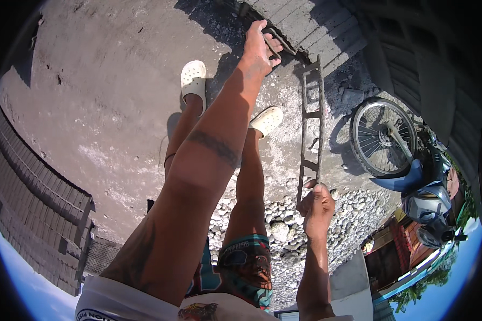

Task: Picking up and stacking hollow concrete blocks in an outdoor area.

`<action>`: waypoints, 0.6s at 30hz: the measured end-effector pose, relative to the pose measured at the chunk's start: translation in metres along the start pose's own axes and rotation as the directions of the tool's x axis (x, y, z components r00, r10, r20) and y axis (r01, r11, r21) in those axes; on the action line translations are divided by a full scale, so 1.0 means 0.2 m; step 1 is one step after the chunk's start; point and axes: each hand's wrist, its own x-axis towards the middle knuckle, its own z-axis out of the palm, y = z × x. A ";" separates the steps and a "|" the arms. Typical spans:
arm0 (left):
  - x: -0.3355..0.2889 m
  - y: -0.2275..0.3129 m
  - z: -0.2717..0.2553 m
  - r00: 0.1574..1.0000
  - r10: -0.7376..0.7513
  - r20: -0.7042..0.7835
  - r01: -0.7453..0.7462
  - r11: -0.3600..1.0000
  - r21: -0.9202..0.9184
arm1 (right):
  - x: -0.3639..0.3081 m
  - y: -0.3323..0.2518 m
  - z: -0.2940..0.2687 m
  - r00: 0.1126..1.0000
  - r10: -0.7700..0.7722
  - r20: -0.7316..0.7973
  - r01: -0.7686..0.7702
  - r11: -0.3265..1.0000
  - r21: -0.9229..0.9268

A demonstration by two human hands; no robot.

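Observation:
My left hand (263, 47) reaches far forward to the edge of the grey slabs, its fingers curled around a thin dark bar (272, 46). What the bar joins is hard to make out there. Close to my body on the right, my right hand (317, 209) is closed on the near end of a narrow ladder-shaped frame (313, 114). This frame has two long rails joined by several short crosspieces, coated in grey. It stretches away from my right hand toward the slabs. Part of its near end is hidden by my fingers.
Ridged grey slabs (326, 27) lie at the far right. A motorcycle with a spoked front wheel (384, 137) stands to the right. Loose gravel (353, 216) covers the ground near me. My feet in pale clogs (193, 77) stand on grey ground. Ridged grey rows (32, 214) run along the left.

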 end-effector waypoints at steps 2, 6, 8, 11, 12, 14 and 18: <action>0.01 0.03 -0.04 0.999 0.003 -0.034 -0.003 1.000 -0.001 | -0.06 -0.08 0.03 0.994 -0.105 -0.034 0.104 0.994 -0.022; 0.04 0.08 -0.11 0.994 -0.049 -0.096 0.039 0.995 -0.096 | -0.05 -0.19 0.09 0.974 -0.227 -0.005 0.227 0.974 0.020; -0.03 0.13 -0.11 0.995 -0.080 -0.054 0.070 0.981 -0.179 | -0.03 -0.28 0.11 0.976 -0.217 -0.002 0.217 0.976 0.018; -0.05 0.20 -0.12 0.999 0.029 0.043 -0.026 0.997 -0.070 | -0.05 -0.39 0.20 0.968 -0.251 -0.012 0.251 0.967 0.027; -0.05 0.22 -0.11 0.999 0.031 0.041 -0.028 0.997 -0.071 | -0.05 -0.38 0.22 0.968 -0.251 -0.009 0.251 0.968 0.026; 0.00 0.26 -0.10 0.996 0.070 0.057 -0.065 0.995 -0.073 | -0.05 -0.38 0.29 0.875 -0.482 -0.031 0.481 0.862 0.159; 0.06 0.29 -0.13 0.995 0.088 0.054 -0.081 0.988 -0.130 | 0.14 -0.25 0.35 0.986 -0.155 0.065 0.158 0.987 -0.034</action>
